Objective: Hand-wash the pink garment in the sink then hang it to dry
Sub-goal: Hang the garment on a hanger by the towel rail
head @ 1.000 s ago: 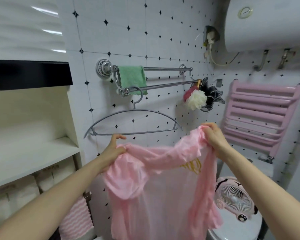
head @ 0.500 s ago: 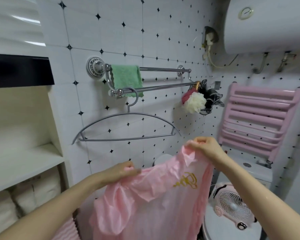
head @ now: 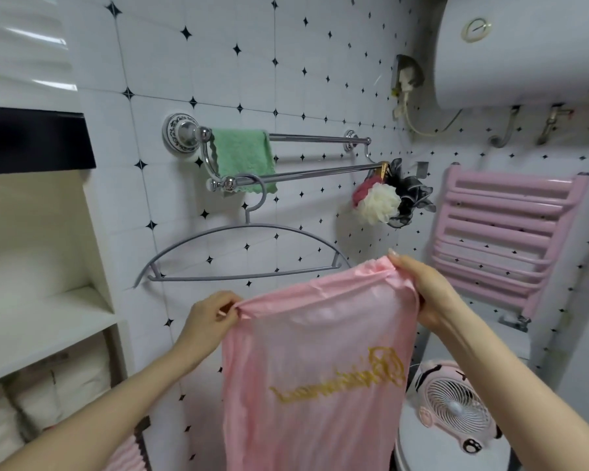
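The pink garment [head: 320, 362] with gold lettering hangs spread out in front of me, held up by its top edge. My left hand [head: 208, 317] pinches the top left corner. My right hand [head: 425, 287] grips the top right corner, slightly higher. A grey clothes hanger [head: 245, 253] hangs bare from the lower chrome towel bar [head: 313, 173] on the tiled wall, just above and behind the garment. The garment's right top corner overlaps the hanger's right end. No sink is in view.
A green cloth [head: 244, 158] drapes over the towel bars. Bath sponges [head: 388, 198] hang at the bar's right end. A pink radiator rack [head: 504, 232] is on the right wall under a white water heater [head: 524, 45]. A small pink fan [head: 453, 406] sits below; shelves [head: 45, 324] stand left.
The crumpled garment has been pulled open and now hangs flat between both hands. My hands first dropped, then moved apart along its top edge; the lettering now shows in full.
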Motion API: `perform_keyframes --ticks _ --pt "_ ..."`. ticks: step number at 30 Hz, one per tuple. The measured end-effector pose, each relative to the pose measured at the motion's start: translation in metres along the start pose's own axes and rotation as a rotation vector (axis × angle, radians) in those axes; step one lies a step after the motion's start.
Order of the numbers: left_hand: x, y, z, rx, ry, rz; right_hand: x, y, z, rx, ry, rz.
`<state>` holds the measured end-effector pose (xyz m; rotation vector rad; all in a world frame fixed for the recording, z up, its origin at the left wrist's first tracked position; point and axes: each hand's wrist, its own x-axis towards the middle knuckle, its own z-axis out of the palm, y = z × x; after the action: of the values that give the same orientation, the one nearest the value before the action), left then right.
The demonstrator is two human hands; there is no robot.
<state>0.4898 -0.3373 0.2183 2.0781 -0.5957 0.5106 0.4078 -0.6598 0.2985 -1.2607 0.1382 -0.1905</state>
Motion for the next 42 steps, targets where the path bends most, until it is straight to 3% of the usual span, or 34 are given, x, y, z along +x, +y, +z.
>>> perform_keyframes --ticks 2,4,9,13,16,22,28,33,37,40,42 --pt "0.0 -0.004 0.003 -0.278 -0.105 -0.316 0.003 0.01 0.0 -0.056 -0.01 -0.041" --pt "-0.003 -0.009 0.01 -0.386 -0.132 -0.518 0.01 0.02 -0.001 -0.133 0.002 -0.052" --pt "0.004 -0.009 0.012 -0.827 -0.112 -0.813 0.041 0.06 -0.02 -0.191 0.164 0.228" --pt "0.019 -0.001 0.019 -1.098 -0.152 -0.797 0.065 0.076 -0.035 -0.121 0.273 0.395" --pt "0.033 0.003 0.023 -1.169 -0.108 -0.755 0.085 0.072 -0.034 -0.089 0.321 0.365" --pt "0.043 -0.001 0.021 -1.07 -0.102 -0.679 0.12 0.033 -0.008 -0.152 0.384 0.179" --pt "0.052 -0.015 0.019 -0.917 0.03 -0.607 0.144 -0.005 0.027 -0.178 0.361 0.02" --pt "0.048 -0.027 0.017 -0.861 0.035 -0.649 0.122 -0.038 0.072 -0.387 0.402 -0.382" --pt "0.049 -0.029 0.019 -0.845 0.075 -0.658 0.082 -0.044 0.106 -0.488 0.285 -0.642" --pt "0.049 -0.031 0.019 -0.815 0.09 -0.645 0.066 -0.024 0.125 -0.588 0.025 -0.55" --pt "0.048 -0.029 0.015 -0.772 0.094 -0.633 0.07 -0.009 0.129 -0.914 0.025 -0.546"
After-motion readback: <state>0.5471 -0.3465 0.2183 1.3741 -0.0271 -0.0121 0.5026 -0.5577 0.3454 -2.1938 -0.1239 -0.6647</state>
